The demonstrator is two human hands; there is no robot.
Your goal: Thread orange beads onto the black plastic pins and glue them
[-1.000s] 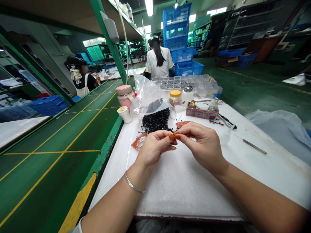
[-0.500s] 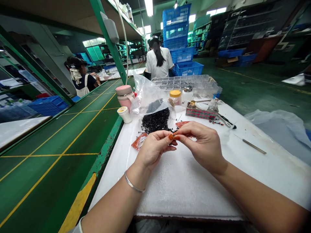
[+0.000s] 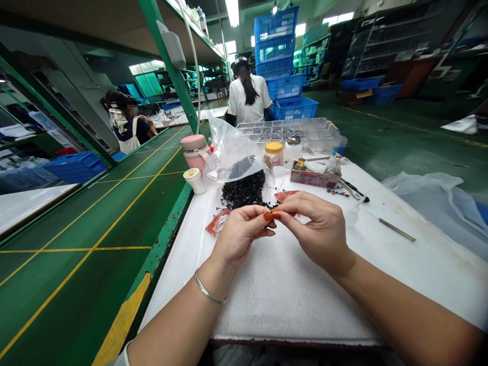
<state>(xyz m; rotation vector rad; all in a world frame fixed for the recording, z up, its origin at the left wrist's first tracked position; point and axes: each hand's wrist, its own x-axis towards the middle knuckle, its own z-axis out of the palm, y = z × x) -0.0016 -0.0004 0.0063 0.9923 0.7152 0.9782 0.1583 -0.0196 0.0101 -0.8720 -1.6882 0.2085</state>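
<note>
The left hand (image 3: pixel 242 231) and right hand (image 3: pixel 322 229) are meeting above the table (image 3: pixel 297 300), thumb and forefinger of each pinching a tiny piece (image 3: pixel 272 209), dark with a touch of orange, and mostly hiding it. Almost nothing is changing at the fingertips: over the last second both hands are keeping the same pose, the piece is staying between them, and neither grip is visibly loosening. That is suggesting, as a judgement, that the fine fingertip work is continuing on this one piece; whether anything is turning or seating inside the pinch, I cannot tell. The clearer change is happening to the left, where the yellow line (image 3: pixel 76 250) crossing the belt (image 3: pixel 125 203) is sliding nearer the wearer, so the belt is apparently running while the hands are working apart from it. Just beyond the fingers, the black parts (image 3: pixel 244 190) are spilling from a clear bag (image 3: pixel 229 145), one red packet (image 3: pixel 216 223) is lying beside the left hand, and another (image 3: pixel 284 195) is sitting behind the right fingers. None of these supplies is visibly shifting on the table.
</note>
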